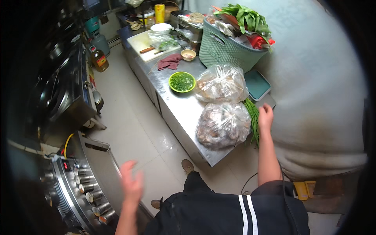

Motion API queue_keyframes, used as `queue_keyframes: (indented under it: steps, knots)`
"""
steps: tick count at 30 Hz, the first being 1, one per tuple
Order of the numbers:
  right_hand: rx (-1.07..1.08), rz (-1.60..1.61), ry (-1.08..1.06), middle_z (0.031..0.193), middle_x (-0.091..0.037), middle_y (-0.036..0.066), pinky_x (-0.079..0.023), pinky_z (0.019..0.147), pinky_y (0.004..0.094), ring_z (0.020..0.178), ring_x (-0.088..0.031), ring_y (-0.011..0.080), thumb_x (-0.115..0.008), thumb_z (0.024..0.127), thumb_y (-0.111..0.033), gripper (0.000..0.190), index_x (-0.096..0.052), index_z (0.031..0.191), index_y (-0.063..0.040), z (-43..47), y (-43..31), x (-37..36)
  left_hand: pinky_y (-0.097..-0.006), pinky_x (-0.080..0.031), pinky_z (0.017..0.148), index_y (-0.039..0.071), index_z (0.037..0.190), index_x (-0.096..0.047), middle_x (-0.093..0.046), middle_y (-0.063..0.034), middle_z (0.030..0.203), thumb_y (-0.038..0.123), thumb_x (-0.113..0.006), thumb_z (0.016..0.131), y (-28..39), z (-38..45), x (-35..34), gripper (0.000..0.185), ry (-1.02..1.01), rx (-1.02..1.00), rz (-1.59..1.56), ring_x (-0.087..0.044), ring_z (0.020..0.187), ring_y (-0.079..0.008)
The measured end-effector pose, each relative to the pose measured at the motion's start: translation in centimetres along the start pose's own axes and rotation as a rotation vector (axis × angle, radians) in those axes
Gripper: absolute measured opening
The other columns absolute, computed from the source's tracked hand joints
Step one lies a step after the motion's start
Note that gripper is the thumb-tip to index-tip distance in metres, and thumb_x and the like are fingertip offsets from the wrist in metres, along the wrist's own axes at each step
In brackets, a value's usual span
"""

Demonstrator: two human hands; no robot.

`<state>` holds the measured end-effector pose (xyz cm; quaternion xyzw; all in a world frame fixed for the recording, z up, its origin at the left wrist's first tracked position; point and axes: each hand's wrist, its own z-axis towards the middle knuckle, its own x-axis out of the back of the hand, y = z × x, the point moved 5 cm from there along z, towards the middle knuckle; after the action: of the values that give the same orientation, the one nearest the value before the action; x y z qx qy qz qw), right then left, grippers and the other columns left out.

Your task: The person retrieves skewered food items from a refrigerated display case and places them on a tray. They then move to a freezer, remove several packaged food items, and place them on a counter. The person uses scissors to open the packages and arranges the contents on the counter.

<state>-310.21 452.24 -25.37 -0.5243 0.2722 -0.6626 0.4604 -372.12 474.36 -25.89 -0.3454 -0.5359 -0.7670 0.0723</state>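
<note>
My left hand (132, 182) is raised over the floor beside the steel unit at the lower left, blurred, fingers apart and holding nothing. At the counter's right side, my right hand (265, 117) is next to a bunch of long green stalks (252, 117); its fingers are bent, and whether they grip anything is unclear. Two tied clear plastic bags, an upper one (221, 85) and a lower one (223, 126), lie on the steel counter (179, 108) with brownish contents. Left of the upper bag is a lime-green bowl (182, 82) of chopped greens.
A green plastic basket (229, 50) of vegetables and bags stands behind the bags, near a kitchen scale (258, 84). Farther back are a maroon cloth (169, 62), a small bowl (188, 55) and a white cutting board (138, 44) with a knife (147, 50). An oil bottle (100, 60) stands on the floor.
</note>
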Motion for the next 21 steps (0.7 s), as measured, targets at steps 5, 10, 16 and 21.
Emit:
queue_keyframes:
  steps: [5, 10, 16, 21]
  knots:
    - [0.221, -0.309, -0.286, 0.131, -0.068, 0.022, -0.049, 0.105, 0.0415, 0.124, -0.063, 0.0365, -0.075, 0.086, -0.034, 0.064, -0.061, 0.138, 0.001, 9.7, -1.8, -10.0, -0.0499, -0.037, 0.119, 0.0, 0.143, -0.053, -0.054, -0.023, 0.147, 0.023, -0.074, 0.091, 17.1, 12.4, -27.4, 0.061, -0.514, -0.448, -0.137, -0.046, 0.14, -0.0436]
    - [0.6, -0.612, -0.574, 0.16, -0.038, 0.027, -0.024, 0.121, 0.0554, 0.147, -0.036, 0.0421, -0.089, 0.067, -0.061, 0.124, -0.03, 0.163, -0.011, 9.3, -4.9, -19.3, -0.0479, -0.04, 0.109, 0.002, 0.158, -0.036, -0.052, -0.0205, 0.147, 0.04, -0.074, 0.09, 23.1, 16.8, -42.3, 0.087, -0.638, -0.483, 0.118, -0.048, 0.136, -0.0367]
    - [0.614, -0.815, -0.731, 0.135, -0.057, 0.018, -0.034, 0.112, 0.053, 0.131, -0.05, 0.0361, -0.088, 0.069, -0.055, 0.099, -0.048, 0.152, -0.018, 11.0, -5.9, -22.7, -0.0476, -0.047, 0.085, 0.003, 0.124, -0.056, -0.07, -0.0153, 0.105, 0.036, -0.079, 0.085, 22.8, 18.7, -46.8, 0.056, -0.631, -0.412, 0.2, -0.066, 0.1, -0.0347]
    - [0.596, -0.7, -0.725, 0.119, -0.07, 0.018, -0.041, 0.105, 0.0505, 0.116, -0.063, 0.0375, -0.079, 0.079, -0.033, 0.045, -0.071, 0.118, -0.013, 13.7, -5.6, -25.6, -0.0536, -0.051, 0.069, 0.009, 0.109, -0.061, -0.07, -0.0157, 0.082, 0.018, -0.073, 0.085, 23.2, 20.2, -46.1, 0.029, -0.693, -0.41, 0.027, -0.069, 0.08, -0.0413]
